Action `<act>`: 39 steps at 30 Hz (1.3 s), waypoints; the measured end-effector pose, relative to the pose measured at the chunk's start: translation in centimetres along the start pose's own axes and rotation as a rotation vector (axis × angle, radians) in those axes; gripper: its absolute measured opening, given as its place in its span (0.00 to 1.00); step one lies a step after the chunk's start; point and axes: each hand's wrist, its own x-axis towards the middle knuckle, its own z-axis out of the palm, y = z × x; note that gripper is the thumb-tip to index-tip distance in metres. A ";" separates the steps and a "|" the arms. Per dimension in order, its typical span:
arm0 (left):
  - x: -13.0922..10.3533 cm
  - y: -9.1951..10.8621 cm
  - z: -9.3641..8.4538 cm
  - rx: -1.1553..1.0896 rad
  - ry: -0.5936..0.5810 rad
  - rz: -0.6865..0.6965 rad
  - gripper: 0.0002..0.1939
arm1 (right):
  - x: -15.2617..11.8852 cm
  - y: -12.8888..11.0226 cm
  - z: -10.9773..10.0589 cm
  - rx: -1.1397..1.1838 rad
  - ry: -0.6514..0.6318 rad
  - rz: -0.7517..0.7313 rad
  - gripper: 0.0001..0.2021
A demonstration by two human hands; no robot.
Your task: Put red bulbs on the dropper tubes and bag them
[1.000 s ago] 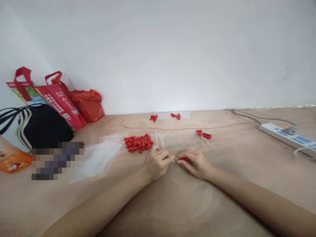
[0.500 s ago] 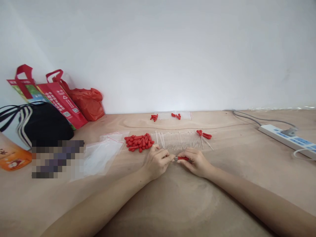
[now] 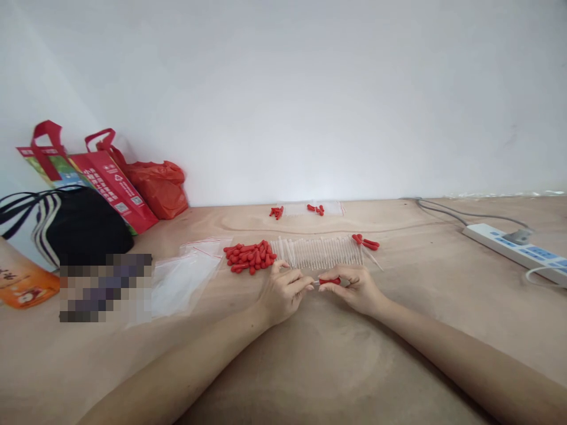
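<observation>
My left hand (image 3: 286, 290) is closed, its fingertips pinching a thin clear tube (image 3: 316, 283). My right hand (image 3: 355, 287) is closed on a red rubber bulb (image 3: 330, 281) that meets the tube's right end. Just beyond both hands lies a row of thin clear tubes (image 3: 325, 252) side by side on the table. A heap of red bulbs (image 3: 250, 256) is at the row's left end. At its right end are a few more red bulbs (image 3: 365, 242), with one tube (image 3: 374, 260) lying at a slant.
Clear zip bags (image 3: 181, 286) lie left of the heap. A filled bag (image 3: 305, 209) with red bulbs is near the wall. Red bags (image 3: 162, 189), a black bag (image 3: 88, 227) and an orange pouch (image 3: 29, 289) stand left. A power strip (image 3: 518, 245) with cables is right.
My right fingers have shifted slightly along the red bulb, and more of its outer end shows. My left hand stays nearly in place. The view has tilted slightly.
</observation>
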 end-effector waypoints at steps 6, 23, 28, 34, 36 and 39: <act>0.3 -0.1 -0.1 -0.049 -0.001 -0.025 0.10 | 0.4 -0.2 -0.2 0.154 -0.052 0.100 0.07; 0.6 0.2 -0.8 -0.014 -0.065 -0.155 0.13 | 3.3 8.0 -11.8 -0.536 -0.053 0.618 0.25; 0.6 0.1 -0.8 -0.029 -0.067 -0.157 0.13 | 3.4 9.4 -10.1 -0.601 -0.089 0.662 0.26; 0.5 0.1 -0.8 -0.024 -0.078 -0.155 0.14 | 3.3 9.8 -10.6 -0.715 0.063 0.695 0.18; 0.5 0.1 -0.7 -0.020 -0.078 -0.154 0.14 | 3.2 9.8 -11.2 -0.784 0.084 0.717 0.14; 0.6 0.1 -0.7 -0.002 -0.069 -0.157 0.14 | 2.9 9.7 -11.7 -0.804 0.032 0.756 0.11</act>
